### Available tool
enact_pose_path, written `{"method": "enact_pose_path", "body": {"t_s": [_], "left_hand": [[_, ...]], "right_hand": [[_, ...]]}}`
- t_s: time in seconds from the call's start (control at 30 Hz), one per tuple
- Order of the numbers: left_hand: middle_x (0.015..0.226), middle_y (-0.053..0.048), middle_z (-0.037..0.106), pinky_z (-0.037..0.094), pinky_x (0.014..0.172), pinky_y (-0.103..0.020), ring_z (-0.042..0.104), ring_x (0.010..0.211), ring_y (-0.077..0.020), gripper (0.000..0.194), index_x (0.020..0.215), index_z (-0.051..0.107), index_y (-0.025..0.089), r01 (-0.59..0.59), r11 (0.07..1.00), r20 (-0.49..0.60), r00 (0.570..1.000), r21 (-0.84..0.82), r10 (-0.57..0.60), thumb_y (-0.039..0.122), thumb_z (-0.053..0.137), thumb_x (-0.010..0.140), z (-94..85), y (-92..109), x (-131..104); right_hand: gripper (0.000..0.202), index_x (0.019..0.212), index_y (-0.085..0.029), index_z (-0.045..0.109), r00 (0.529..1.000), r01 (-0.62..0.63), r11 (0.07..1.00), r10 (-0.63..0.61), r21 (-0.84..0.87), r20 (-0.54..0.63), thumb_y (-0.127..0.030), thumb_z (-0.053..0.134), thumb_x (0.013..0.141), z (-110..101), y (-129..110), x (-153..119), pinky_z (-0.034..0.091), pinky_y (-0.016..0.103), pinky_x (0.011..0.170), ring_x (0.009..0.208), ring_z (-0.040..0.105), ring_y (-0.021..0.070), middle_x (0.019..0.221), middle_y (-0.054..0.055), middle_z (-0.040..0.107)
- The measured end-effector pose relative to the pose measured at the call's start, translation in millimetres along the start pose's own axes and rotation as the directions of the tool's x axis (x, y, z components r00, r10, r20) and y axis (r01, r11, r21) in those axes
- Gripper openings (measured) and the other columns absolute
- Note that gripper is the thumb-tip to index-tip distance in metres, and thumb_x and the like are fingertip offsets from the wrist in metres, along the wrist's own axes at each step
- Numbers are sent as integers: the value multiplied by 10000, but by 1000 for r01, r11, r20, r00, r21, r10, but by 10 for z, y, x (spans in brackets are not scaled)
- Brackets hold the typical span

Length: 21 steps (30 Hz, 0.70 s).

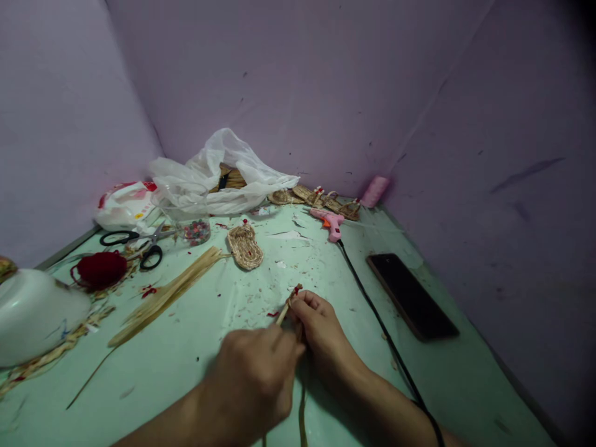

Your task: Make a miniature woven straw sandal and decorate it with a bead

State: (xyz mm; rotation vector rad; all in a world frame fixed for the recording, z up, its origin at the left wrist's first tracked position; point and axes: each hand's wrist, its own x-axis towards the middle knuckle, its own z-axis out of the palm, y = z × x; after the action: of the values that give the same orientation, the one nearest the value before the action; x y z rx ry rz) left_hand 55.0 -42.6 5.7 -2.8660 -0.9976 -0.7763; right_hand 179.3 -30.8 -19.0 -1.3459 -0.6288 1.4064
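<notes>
Near the front centre, both hands meet over the green table. My left hand is closed around a strip of pale straw that points up and away. My right hand pinches a small woven straw piece with a dark red bit at its tip. Much of that piece is hidden by the fingers. Loose straw ends hang below the hands. Beyond them lies a flat woven sole shape, with a bundle of straw strips to its left.
Left are a white bowl, red yarn, scissors and a bead tub. Behind are a plastic bag and woven sandals. Right are a pink glue gun, its black cord and a phone.
</notes>
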Motion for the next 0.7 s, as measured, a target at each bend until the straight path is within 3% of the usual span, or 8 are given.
{"method": "enact_pose_path", "body": {"t_s": [0.07,0.17,0.23,0.37,0.43,0.53,0.6,0.7], "left_hand": [[620,-36,625,402,496,-255,531,485,-132,193,830,654,143,335,926,-72,933,-176,-351,227,482,812,-43,-105,73],[641,-8,625,394,506,-241,501,483,-117,320,962,645,143,638,627,186,752,-447,-633,356,592,730,-80,-275,204],[586,6,595,382,514,-226,486,499,-110,220,776,659,141,674,458,354,715,-580,-603,338,588,707,-79,-360,266],[364,74,390,253,401,-204,297,360,-68,265,529,508,169,705,198,489,639,-681,-593,361,527,711,-75,-416,303],[385,71,417,248,402,-203,310,370,-67,245,572,538,160,695,178,498,647,-696,-578,368,538,701,-88,-396,301],[534,19,554,331,493,-206,439,499,-88,173,626,615,130,664,291,433,699,-689,-570,297,586,660,-101,-359,296],[525,14,545,330,505,-207,437,514,-88,169,565,605,123,662,315,398,694,-680,-601,274,595,641,-84,-353,290],[392,65,403,222,405,-192,309,388,-48,229,491,525,138,675,97,470,603,-731,-645,312,608,615,-31,-370,278]], "right_hand": [[115,572,-177,476,1000,17,998,-16,-60,18,-234,575,587,9,-4,-15,255,210,453,448,351,72,486,-63,427],[204,560,-178,459,998,46,982,-36,-182,60,-320,600,601,33,-4,-58,231,216,457,457,307,71,485,-67,393],[228,565,-178,462,992,87,971,-65,-224,104,-359,587,622,47,0,-91,223,220,462,471,299,77,490,-64,385],[210,607,-175,494,972,172,962,-131,-210,196,-365,564,662,50,21,-124,241,229,487,513,327,93,532,-50,402],[218,614,-175,496,972,170,964,-130,-204,194,-372,572,668,42,34,-119,250,230,495,520,334,97,541,-46,409],[241,610,-169,494,977,156,963,-118,-219,176,-385,574,680,33,42,-112,257,231,496,515,333,96,538,-44,409],[244,617,-164,507,974,171,962,-132,-215,183,-388,572,691,32,33,-117,270,229,495,512,338,95,537,-42,415],[229,626,-155,533,962,217,960,-180,-176,206,-369,587,686,36,10,-137,318,222,511,523,388,96,545,-33,458]]}}
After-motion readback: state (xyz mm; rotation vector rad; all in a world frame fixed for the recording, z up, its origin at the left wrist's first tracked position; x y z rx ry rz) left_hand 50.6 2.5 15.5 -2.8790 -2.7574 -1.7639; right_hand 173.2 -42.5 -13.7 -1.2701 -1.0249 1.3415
